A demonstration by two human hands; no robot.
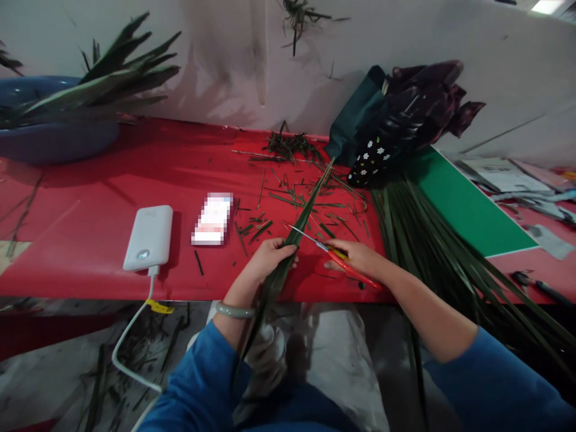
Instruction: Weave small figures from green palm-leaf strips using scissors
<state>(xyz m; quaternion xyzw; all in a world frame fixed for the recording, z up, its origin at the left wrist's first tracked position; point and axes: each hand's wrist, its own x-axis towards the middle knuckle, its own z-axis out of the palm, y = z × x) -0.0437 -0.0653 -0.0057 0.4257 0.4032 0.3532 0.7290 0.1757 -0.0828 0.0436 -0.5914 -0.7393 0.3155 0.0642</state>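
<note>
My left hand [272,259] is closed around a long green palm leaf [302,219], its thumb lying along the blade. The leaf runs from its pointed tip near the cloth bags down past my forearm toward my lap. In my right hand [357,259] is a pair of scissors [348,270] with red handles and a bit of yellow. The scissor blades point left and reach the leaf just above my left thumb; whether they cut into it I cannot tell. Cut leaf scraps [292,195] lie scattered beyond both hands.
On the red table [148,162] lie a white power bank [148,237] with a cable and a lit phone [212,219]. A blue basin [58,141] with leaves stands at left. Long leaves [418,234], a green board [468,210] and a dark plastic bag [418,108] are at right.
</note>
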